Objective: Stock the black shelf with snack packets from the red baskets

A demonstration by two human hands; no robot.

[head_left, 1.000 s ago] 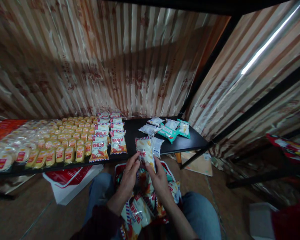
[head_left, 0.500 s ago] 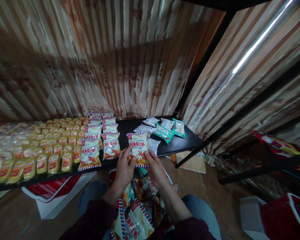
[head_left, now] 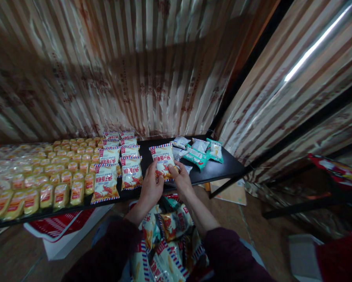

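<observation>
My left hand (head_left: 150,187) and my right hand (head_left: 180,178) both grip the lower edge of one shrimp-cracker snack bag (head_left: 162,158), striped red, white and blue round its border. They hold it over the black shelf (head_left: 222,169), just right of two columns of the same bags (head_left: 118,168). A pile of more such bags (head_left: 164,243) rests in my lap below my forearms.
Rows of small yellow packets (head_left: 43,176) fill the shelf's left part. Green and white packets (head_left: 201,150) lie at its right end. A red and white box (head_left: 67,231) sits on the floor under the shelf. A striped foil curtain hangs behind.
Both hands lifted the bag from my lap, turned its printed face up, and carried it forward over the shelf beside the two columns.
</observation>
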